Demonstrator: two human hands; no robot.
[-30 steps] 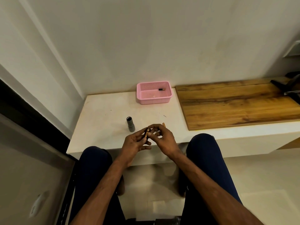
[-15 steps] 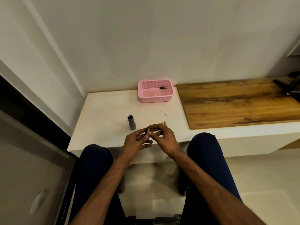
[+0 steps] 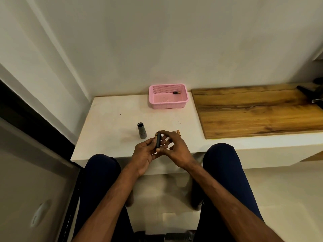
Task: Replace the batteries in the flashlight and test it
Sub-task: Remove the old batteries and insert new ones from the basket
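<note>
- Left hand (image 3: 145, 152) grips the dark battery holder (image 3: 158, 139), mid-frame, upright.
- Right hand (image 3: 176, 147) pinches it top and bottom.
- Flashlight tube (image 3: 142, 131) stands just upper left.

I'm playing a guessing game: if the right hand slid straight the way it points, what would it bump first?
Probably the left hand: it and the right hand pinch the dark battery holder between them. The flashlight tube stands beyond, depth unclear.
</note>
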